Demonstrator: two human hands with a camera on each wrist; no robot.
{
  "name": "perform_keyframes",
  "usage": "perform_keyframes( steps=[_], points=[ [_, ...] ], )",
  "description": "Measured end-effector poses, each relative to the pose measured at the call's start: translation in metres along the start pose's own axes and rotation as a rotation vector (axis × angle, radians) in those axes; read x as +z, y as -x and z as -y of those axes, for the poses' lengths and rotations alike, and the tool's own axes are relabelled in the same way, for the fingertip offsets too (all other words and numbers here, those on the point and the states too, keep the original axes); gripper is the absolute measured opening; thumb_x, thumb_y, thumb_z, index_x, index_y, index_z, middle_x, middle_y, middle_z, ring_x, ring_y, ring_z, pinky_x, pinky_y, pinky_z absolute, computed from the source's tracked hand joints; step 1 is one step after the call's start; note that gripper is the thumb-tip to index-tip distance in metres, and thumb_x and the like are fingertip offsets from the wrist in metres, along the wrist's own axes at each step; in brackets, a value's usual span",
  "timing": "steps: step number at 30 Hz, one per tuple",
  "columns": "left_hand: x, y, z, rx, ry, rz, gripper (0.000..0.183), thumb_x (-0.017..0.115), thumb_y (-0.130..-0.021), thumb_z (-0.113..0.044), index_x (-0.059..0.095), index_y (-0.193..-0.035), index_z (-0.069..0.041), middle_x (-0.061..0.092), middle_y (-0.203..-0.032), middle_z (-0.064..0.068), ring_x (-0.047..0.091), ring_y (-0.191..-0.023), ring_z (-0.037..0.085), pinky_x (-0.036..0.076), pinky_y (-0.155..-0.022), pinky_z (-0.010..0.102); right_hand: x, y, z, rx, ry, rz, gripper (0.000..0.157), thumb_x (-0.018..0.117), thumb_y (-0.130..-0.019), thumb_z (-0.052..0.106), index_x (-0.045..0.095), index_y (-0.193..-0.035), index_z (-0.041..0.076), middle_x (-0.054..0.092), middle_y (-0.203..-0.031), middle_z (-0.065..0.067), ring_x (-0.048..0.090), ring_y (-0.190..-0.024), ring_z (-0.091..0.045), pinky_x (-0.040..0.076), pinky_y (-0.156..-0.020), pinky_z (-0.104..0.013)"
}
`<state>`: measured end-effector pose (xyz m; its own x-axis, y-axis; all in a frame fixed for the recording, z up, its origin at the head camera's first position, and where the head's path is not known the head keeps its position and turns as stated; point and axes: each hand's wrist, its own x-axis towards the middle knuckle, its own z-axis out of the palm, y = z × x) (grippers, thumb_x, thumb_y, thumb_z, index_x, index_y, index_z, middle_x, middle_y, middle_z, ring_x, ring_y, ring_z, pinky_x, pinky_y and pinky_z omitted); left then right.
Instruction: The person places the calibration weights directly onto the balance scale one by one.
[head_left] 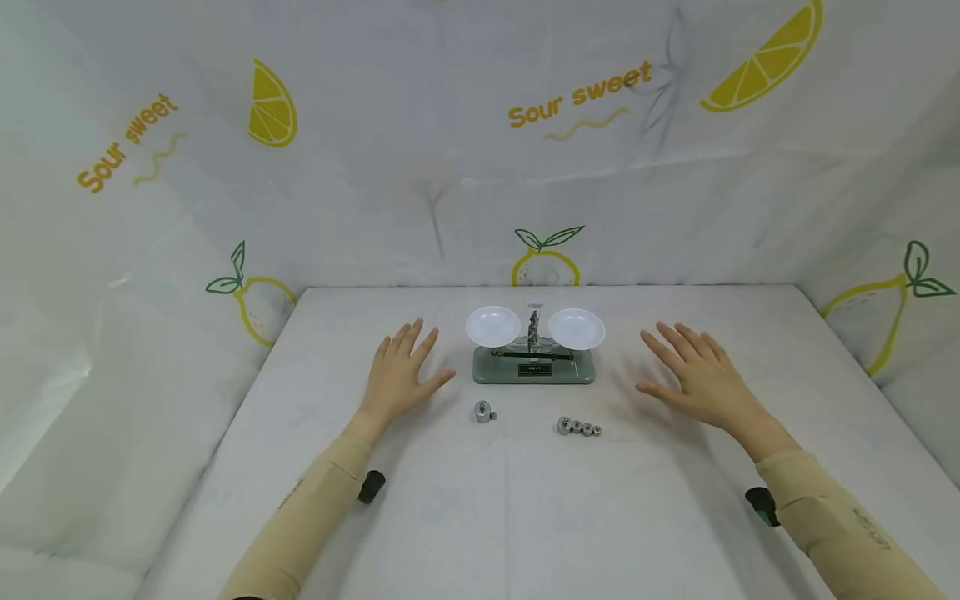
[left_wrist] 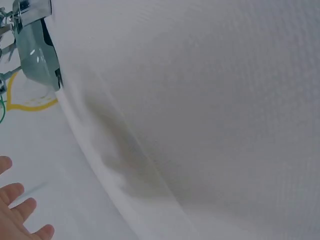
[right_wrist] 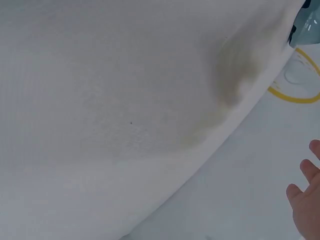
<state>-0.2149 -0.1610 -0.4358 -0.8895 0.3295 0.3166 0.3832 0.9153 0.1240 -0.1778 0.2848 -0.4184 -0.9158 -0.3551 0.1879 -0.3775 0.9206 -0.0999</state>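
A balance scale with a grey-green base (head_left: 534, 372) stands in the middle of the table, carrying two white pans, the left one (head_left: 492, 326) and the right one (head_left: 577, 328). My left hand (head_left: 397, 377) hovers to the left of the scale, fingers spread and nothing in them. On the other side my right hand (head_left: 699, 379) is held the same way, also holding nothing. In front of the scale sit a large metal weight (head_left: 483, 412) with a tiny one (head_left: 493, 416) beside it. To their right, several metal weights (head_left: 577, 427) stand in a row.
The white-covered table (head_left: 450, 533) ends at the back against a hanging white cloth (head_left: 420, 167) with lemon prints, which also flanks both sides. A black object (head_left: 371, 487) shows under the left forearm, and another (head_left: 762, 505) by the right forearm.
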Motion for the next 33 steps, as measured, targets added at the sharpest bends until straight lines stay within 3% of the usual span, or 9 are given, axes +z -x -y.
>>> perform_keyframes(
  steps=[4, 7, 14, 22, 27, 33],
  points=[
    [-0.002, -0.003, -0.003, 0.058, 0.041, -0.102, 0.069, 0.06, -0.082, -0.055, 0.048, -0.136, -0.013, 0.045, -0.141, 0.015, 0.045, -0.128, 0.034, 0.038, -0.102, 0.052, -0.003, -0.001, 0.003, -0.039, -0.01, -0.039, 0.076, 0.058, -0.084, 0.054, 0.031, -0.146, 0.017, 0.037, -0.145, -0.019, 0.032, -0.131, -0.04, 0.025, -0.104, -0.058],
    [-0.004, -0.005, -0.007, 0.077, 0.073, -0.112, 0.069, 0.063, -0.08, -0.054, 0.051, -0.133, -0.011, 0.051, -0.135, 0.015, 0.052, -0.119, 0.034, 0.044, -0.095, 0.051, -0.006, -0.002, 0.008, -0.045, -0.035, -0.045, 0.071, 0.06, -0.084, 0.052, 0.04, -0.14, 0.012, 0.043, -0.139, -0.021, 0.038, -0.126, -0.042, 0.03, -0.1, -0.058],
    [-0.005, -0.01, -0.016, 0.071, 0.165, -0.025, 0.062, 0.068, -0.078, -0.05, 0.058, -0.124, -0.009, 0.061, -0.12, 0.011, 0.06, -0.107, 0.029, 0.049, -0.087, 0.045, -0.009, -0.004, 0.021, -0.019, -0.092, -0.019, 0.062, 0.06, -0.085, 0.05, 0.053, -0.128, 0.008, 0.054, -0.128, -0.019, 0.047, -0.118, -0.04, 0.038, -0.097, -0.057],
    [-0.001, -0.016, -0.031, -0.046, 0.384, 0.106, 0.051, 0.071, -0.082, -0.032, 0.057, -0.124, -0.007, 0.061, -0.118, 0.009, 0.06, -0.093, 0.021, 0.051, -0.079, 0.033, -0.014, -0.007, 0.036, 0.011, -0.188, 0.065, 0.057, 0.057, -0.087, 0.05, 0.056, -0.126, 0.008, 0.059, -0.121, -0.017, 0.054, -0.111, -0.036, 0.046, -0.089, -0.053],
    [0.007, -0.023, -0.035, -0.093, 0.533, 0.142, 0.05, 0.072, -0.081, -0.023, 0.056, -0.125, -0.006, 0.062, -0.115, 0.011, 0.061, -0.085, 0.018, 0.051, -0.073, 0.029, -0.011, -0.007, 0.043, -0.037, -0.246, 0.063, 0.045, 0.063, -0.087, 0.038, 0.06, -0.12, 0.008, 0.065, -0.107, -0.011, 0.061, -0.095, -0.026, 0.051, -0.076, -0.042],
    [0.019, -0.03, -0.038, -0.146, 0.652, 0.183, 0.05, 0.071, -0.082, -0.022, 0.055, -0.127, -0.006, 0.062, -0.116, 0.012, 0.063, -0.084, 0.018, 0.051, -0.07, 0.025, -0.005, -0.007, 0.048, -0.129, -0.297, 0.069, 0.031, 0.069, -0.084, 0.027, 0.066, -0.106, 0.007, 0.065, -0.09, 0.0, 0.06, -0.082, -0.016, 0.049, -0.068, -0.028]
  ],
)
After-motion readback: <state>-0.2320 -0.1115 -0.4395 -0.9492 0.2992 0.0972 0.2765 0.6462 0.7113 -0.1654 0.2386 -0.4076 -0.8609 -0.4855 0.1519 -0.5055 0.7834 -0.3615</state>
